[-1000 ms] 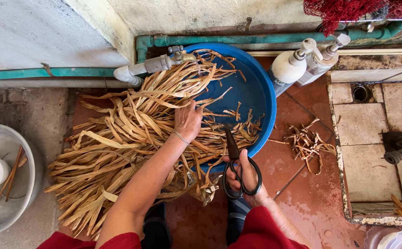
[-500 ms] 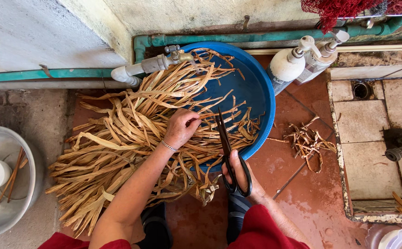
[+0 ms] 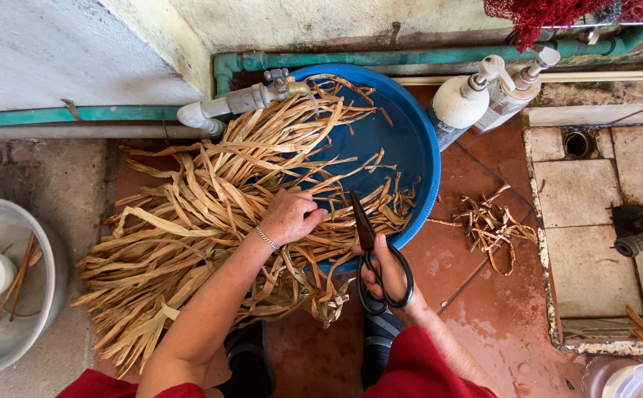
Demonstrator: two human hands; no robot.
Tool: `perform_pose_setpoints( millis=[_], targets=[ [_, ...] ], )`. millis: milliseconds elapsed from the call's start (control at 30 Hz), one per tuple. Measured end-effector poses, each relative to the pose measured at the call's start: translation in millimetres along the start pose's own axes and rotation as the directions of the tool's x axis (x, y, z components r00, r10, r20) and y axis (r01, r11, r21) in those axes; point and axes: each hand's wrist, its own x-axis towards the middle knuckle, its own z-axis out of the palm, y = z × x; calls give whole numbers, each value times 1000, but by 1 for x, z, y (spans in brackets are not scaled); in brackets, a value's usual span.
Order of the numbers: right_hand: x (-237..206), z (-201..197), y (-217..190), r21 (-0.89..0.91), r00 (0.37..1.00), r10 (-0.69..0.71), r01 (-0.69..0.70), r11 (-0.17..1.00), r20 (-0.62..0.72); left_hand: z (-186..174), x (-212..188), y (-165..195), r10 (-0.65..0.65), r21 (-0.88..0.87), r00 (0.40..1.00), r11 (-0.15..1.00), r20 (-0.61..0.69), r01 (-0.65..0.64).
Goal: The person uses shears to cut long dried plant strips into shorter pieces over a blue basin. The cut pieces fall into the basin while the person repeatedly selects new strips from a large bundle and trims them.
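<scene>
A: Left hand (image 3: pixel 290 216) is down on the dried leaf strips (image 3: pixel 211 221), fingers curled into a bunch of them right at the near rim of the blue basin (image 3: pixel 413 147). A thin bracelet (image 3: pixel 267 238) sits on that wrist.

B: And the right hand (image 3: pixel 389 278) is gripping black scissors (image 3: pixel 371 254), fingers through the loops, blades shut and pointing up over the rim.

A: What's hard to see?

B: The strips under the left palm are covered, so I can't tell how many it has. The basin's near rim is buried under leaves, and the forearms run off the bottom edge in red sleeves (image 3: pixel 439 372).

A: Compared with half a second back?

B: The left hand has slid toward the person and closed tighter; the scissors have swung more upright and nearer that hand.

A: Surroundings?

B: A tap (image 3: pixel 251 97) on a green pipe (image 3: pixel 380 57) overhangs the basin's far side. Two white pump bottles (image 3: pixel 483 99) stand just beside its right rim. A small heap of leaf trimmings (image 3: pixel 491 225) lies on the red floor to the right, with open tile around it. On the left, a metal bowl (image 3: pixel 4 346) is cut off by the frame edge.
</scene>
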Motion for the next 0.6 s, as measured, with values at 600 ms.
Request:
perform_pose_setpoints(
  millis=[600],
  targets=[
    [-8, -7, 20, 46, 998, 56, -57, 997, 21, 17, 52, -17, -426, 187, 874, 902, 235, 390]
  ],
)
